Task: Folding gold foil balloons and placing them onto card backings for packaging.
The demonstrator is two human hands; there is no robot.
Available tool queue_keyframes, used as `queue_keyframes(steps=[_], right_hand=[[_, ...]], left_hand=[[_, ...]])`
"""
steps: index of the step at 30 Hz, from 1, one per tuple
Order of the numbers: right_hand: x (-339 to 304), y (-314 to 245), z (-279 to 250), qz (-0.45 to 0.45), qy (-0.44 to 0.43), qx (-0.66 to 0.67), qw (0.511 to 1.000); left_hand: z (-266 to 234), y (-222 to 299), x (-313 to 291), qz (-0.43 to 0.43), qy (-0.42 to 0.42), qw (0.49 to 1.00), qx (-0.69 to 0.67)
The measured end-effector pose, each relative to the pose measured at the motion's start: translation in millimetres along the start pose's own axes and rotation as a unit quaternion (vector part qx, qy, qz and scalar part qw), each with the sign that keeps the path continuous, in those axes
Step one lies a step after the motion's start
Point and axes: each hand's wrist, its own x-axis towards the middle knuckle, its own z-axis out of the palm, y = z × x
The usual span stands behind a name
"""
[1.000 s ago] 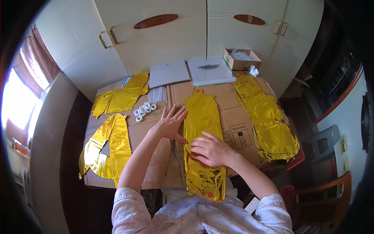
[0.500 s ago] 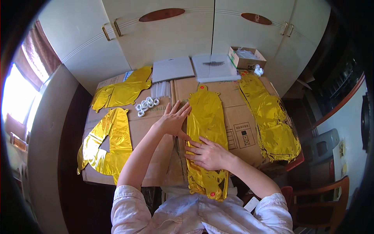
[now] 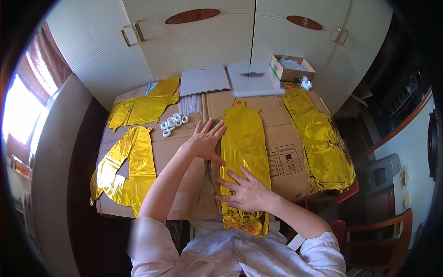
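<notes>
A long gold foil balloon point(image 3: 244, 134), flat and uninflated, lies lengthwise before me on the cardboard-covered table, with a red dot near each end. My left hand point(image 3: 205, 141) rests on its left edge at mid-length, fingers spread. Lower down, my right hand point(image 3: 244, 188) lies on the foil with its fingers spread. Wrinkles gather in the near end of the balloon, which reaches the table's front edge. To the left are another gold foil balloon point(image 3: 140, 161) with a hole in it and a further gold foil balloon point(image 3: 147, 108) behind. A stack of gold foil balloons point(image 3: 318, 143) lies to the right.
Several white ribbon rolls point(image 3: 173, 123) and a bundle of clear straws point(image 3: 190, 105) lie left of centre. At the back are a grey-white flat board point(image 3: 204, 81), a clear plastic bag point(image 3: 256, 81) and a small open box point(image 3: 293, 69). A wooden chair point(image 3: 383, 240) stands at the right.
My right hand has slid down the balloon toward me, and its fingers have spread wider. My left hand stays nearly in place.
</notes>
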Motion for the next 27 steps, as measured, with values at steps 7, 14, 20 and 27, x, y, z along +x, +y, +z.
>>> queue_keyframes(steps=[7, 14, 20, 27], right_hand=[[-4, 1, 3, 0.006, -0.024, 0.003, 1.0], [-4, 2, 3, 0.0, -0.013, -0.003, 1.0], [-5, 4, 4, -0.002, 0.032, 0.048, 0.998], [-15, 47, -15, 0.017, 0.079, 0.022, 0.996]], left_hand=[[11, -7, 0, 0.019, 0.065, 0.998, -0.019], [16, -2, -21, 0.029, 0.128, 0.99, -0.05], [21, 5, -29, 0.037, 0.123, 0.99, -0.054], [22, 8, -32, 0.029, 0.164, 0.985, -0.051]])
